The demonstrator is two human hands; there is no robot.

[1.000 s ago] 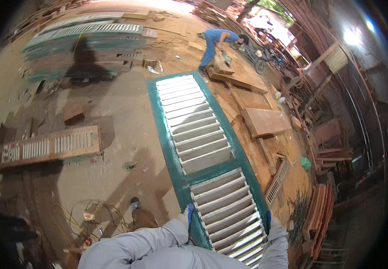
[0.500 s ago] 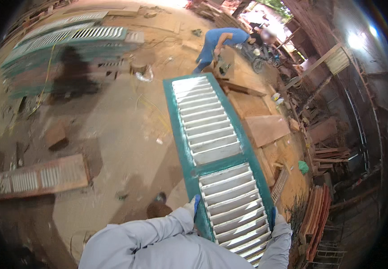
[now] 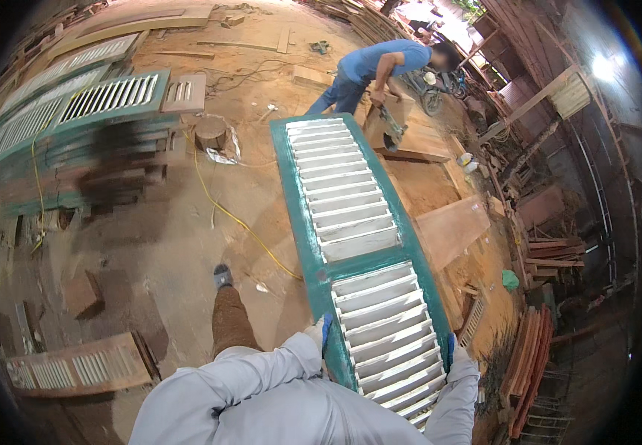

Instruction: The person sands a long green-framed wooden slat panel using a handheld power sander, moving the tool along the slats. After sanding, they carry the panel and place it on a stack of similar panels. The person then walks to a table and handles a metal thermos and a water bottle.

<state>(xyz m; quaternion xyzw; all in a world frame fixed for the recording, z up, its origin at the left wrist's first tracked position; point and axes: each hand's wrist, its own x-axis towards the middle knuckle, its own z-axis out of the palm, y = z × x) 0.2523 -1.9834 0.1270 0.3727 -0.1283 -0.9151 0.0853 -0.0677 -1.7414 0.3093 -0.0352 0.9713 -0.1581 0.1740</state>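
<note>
A long louvered shutter [image 3: 323,273] with a green frame and white slats stretches out in front of me, tilted away from my body. My left hand [image 3: 318,331], in a blue and white glove, grips its left edge. On the opposite edge, my right hand [image 3: 454,354] is closed round the frame, its fingers partly hidden behind the wood. Past the shutter's far end, a person in a blue shirt [image 3: 384,61] bends over a wooden panel [image 3: 426,139], holding a power tool [image 3: 391,127].
Stacked green shutters [image 3: 76,119] lie at the far left. A yellow cord [image 3: 243,224] runs across the floor near a tree stump [image 3: 211,133]. At lower left lies a brown louvered panel [image 3: 84,363]; reddish boards [image 3: 525,363] stand at the right.
My leg has stepped forward on the left, and my view has shifted. The shutter stays in both my hands. The person in blue is nearer and holds the tool over the panel.
</note>
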